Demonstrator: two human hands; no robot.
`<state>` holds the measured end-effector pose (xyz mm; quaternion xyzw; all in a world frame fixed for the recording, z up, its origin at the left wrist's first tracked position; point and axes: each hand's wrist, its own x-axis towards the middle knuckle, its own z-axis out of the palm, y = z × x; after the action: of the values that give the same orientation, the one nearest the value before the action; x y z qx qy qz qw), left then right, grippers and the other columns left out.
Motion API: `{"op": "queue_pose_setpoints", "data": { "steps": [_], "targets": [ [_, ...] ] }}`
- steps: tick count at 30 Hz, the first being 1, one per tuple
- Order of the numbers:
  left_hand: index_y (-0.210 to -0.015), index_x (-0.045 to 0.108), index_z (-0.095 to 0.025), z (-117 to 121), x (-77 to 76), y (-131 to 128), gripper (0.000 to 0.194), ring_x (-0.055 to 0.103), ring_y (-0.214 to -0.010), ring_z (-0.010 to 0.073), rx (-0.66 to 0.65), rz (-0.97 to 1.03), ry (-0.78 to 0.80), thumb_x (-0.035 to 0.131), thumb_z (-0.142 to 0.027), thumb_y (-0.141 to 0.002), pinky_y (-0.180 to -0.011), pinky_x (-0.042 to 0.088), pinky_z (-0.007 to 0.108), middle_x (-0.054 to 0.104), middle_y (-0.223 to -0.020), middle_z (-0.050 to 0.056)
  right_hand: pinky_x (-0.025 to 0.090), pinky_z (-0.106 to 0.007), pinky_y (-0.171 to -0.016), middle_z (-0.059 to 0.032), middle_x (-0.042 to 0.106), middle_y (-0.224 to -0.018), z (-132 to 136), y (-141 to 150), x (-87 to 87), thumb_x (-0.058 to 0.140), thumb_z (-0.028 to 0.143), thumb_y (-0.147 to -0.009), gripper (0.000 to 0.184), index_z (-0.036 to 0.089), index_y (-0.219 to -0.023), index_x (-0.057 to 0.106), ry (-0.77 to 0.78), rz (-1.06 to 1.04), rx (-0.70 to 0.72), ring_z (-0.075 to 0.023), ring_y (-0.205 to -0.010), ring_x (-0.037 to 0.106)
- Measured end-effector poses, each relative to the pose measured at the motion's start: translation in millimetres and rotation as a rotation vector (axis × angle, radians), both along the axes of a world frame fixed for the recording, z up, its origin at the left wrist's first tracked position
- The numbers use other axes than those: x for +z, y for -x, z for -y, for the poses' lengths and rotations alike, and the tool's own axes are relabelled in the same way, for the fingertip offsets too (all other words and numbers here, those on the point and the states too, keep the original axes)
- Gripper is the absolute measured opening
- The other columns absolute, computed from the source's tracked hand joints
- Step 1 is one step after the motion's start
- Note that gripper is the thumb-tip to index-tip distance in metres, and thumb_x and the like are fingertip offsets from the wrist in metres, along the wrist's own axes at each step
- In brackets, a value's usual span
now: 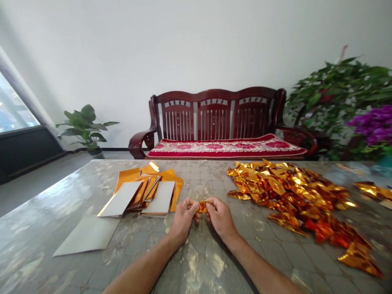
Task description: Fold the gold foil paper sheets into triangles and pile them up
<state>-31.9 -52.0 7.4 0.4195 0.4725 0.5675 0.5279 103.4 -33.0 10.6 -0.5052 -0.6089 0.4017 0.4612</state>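
My left hand (183, 218) and my right hand (219, 217) meet over the middle of the marbled table (196, 261). Both pinch a small folded piece of gold foil paper (202, 206) between fingers and thumbs. To the left lies a loose stack of flat gold foil sheets (147, 190), some turned white side up. One single sheet (87, 241) lies white side up nearer the left front. To the right spreads a big pile of folded gold foil pieces (294, 196).
A dark red wooden bench (214, 118) with a red cushion stands behind the table. A potted plant (85, 128) sits on the floor at left, and green foliage with purple flowers (367, 118) at the right. More foil pieces (372, 191) lie at the far right edge.
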Motion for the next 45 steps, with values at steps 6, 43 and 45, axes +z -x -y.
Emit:
{"op": "queue_pose_setpoints", "data": {
  "steps": [6, 43, 45],
  "targets": [
    [-0.075, 0.056, -0.015, 0, 2.0, -1, 0.044, 0.052, -0.042, 0.0083, -0.026, 0.005, 0.012, 0.073, -0.056, -0.069, -0.045, 0.041, 0.019, 0.06, -0.051, -0.001, 0.041, -0.025, -0.046, 0.0012, 0.057, -0.055, -1, -2, 1.3, 0.048, 0.043, -0.077, 0.026, 0.02, -0.076, 0.061, 0.034, -0.035, -0.006, -0.0151, -0.047, 0.052],
    [-0.089, 0.064, -0.012, -5, 3.1, 8, 0.049, 0.06, -0.053, 0.011, 0.05, -0.017, 0.015, 0.065, -0.059, -0.076, -0.051, 0.051, 0.02, 0.065, -0.063, 0.001, 0.047, -0.024, -0.048, -0.0005, 0.065, -0.061, -13, -13, -3.6, 0.051, 0.05, -0.08, 0.043, 0.014, -0.097, 0.064, 0.229, -0.288, 0.135, -0.0149, -0.051, 0.061],
    [-0.092, 0.065, -0.011, -5, 2.4, 9, 0.047, 0.06, -0.054, 0.0109, 0.046, -0.031, 0.014, 0.065, -0.055, -0.076, -0.051, 0.052, 0.02, 0.065, -0.064, 0.001, 0.047, -0.024, -0.048, -0.0004, 0.065, -0.062, -13, -13, -3.0, 0.052, 0.051, -0.08, 0.041, 0.014, -0.094, 0.064, 0.234, -0.285, 0.142, -0.0146, -0.051, 0.061]
  ]
}}
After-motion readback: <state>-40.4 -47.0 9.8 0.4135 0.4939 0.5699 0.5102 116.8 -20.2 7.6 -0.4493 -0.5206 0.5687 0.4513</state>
